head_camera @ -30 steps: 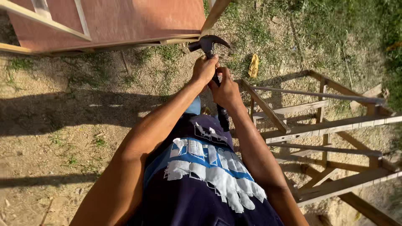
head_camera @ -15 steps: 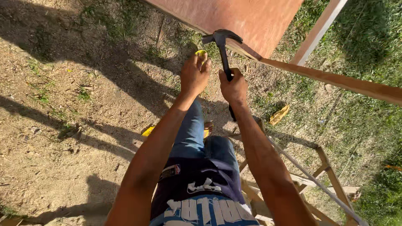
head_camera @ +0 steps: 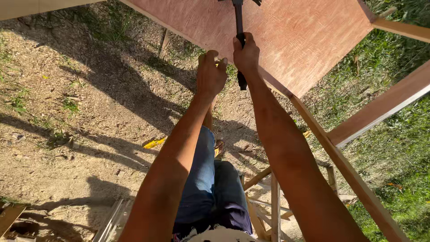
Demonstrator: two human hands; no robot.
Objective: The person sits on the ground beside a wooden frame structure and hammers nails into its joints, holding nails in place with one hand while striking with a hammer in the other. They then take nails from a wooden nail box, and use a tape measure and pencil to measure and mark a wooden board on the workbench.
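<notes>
My right hand (head_camera: 245, 54) grips the dark handle of a hammer (head_camera: 239, 27), whose head is cut off at the top edge of the view. The hammer lies over a reddish plywood panel (head_camera: 286, 40) that slopes across the top. My left hand (head_camera: 210, 75) is raised beside the right one, fingers curled at the panel's lower edge; what they hold, if anything, is hidden. Both arms stretch up from below, and my legs in blue jeans (head_camera: 206, 183) hang beneath them.
Wooden beams (head_camera: 380, 107) frame the panel at the right, and one slanted rail (head_camera: 345, 170) runs down to the bottom right. A wooden scaffold frame (head_camera: 274, 201) stands under me. Below lies bare dirt (head_camera: 67, 112) with a yellow scrap (head_camera: 154, 143); grass (head_camera: 398, 157) grows at the right.
The view has tilted so the plywood panel now fills more of the top. Both hands and the hammer have risen toward the top edge, and the hammer head has left the view.
</notes>
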